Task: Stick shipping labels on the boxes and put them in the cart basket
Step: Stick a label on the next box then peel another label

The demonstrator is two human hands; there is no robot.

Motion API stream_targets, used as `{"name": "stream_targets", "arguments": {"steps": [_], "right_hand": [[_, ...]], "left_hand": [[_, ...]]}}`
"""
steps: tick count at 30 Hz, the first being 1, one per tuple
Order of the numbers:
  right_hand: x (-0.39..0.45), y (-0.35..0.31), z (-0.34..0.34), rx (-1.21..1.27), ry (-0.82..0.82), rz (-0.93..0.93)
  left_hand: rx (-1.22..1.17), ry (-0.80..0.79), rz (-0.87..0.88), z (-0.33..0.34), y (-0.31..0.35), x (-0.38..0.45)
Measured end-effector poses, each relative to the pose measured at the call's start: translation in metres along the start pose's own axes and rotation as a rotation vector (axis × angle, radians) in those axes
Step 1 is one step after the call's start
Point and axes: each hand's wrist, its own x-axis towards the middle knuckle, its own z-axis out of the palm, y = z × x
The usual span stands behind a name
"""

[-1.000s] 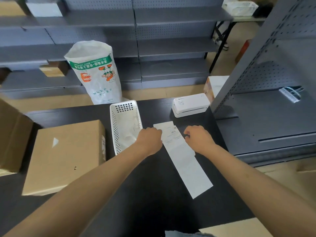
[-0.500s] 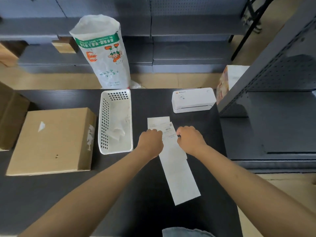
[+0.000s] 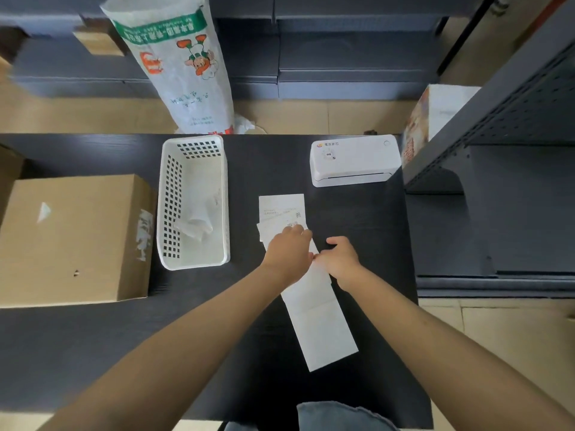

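A long white strip of shipping labels (image 3: 320, 318) lies on the black table (image 3: 93, 353). One printed label (image 3: 281, 206) sits apart at its far end. My left hand (image 3: 287, 251) rests on the strip's upper part, fingers curled on the paper. My right hand (image 3: 340, 259) pinches the strip's right edge beside it. A flat cardboard box (image 3: 71, 241) lies at the left of the table. No cart basket is visible.
A white perforated tray (image 3: 193, 203) with crumpled backing paper stands between box and labels. A white label printer (image 3: 354, 160) sits at the table's back right. A printed sack (image 3: 177, 66) stands behind the table. Grey shelving (image 3: 497, 150) lines the right side; another box edge (image 3: 9, 169) shows far left.
The camera tilted further down. Both hands moved closer together on the strip, and the top label now lies separated and shifted from the rest of the strip.
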Motion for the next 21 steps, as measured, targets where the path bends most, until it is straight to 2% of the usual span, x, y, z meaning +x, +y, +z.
{"name": "stream_targets", "arguments": {"steps": [5, 9, 14, 18, 21], "right_hand": [[-0.004, 0.0, -0.001, 0.088, 0.007, 0.026], [-0.008, -0.006, -0.006, 0.285, -0.133, 0.132], [-0.014, -0.01, -0.011, 0.43, -0.233, 0.144], [-0.019, -0.009, -0.014, 0.431, -0.262, 0.095], [-0.021, -0.008, -0.013, 0.333, -0.192, 0.042]], "left_hand": [[-0.004, 0.007, -0.013, 0.004, -0.007, -0.001], [-0.022, -0.003, -0.019, 0.007, -0.012, -0.003], [-0.029, 0.021, 0.002, 0.003, -0.012, -0.003], [-0.023, 0.042, 0.003, 0.0, -0.011, -0.005], [-0.055, 0.04, 0.003, 0.0, -0.009, -0.007]]}}
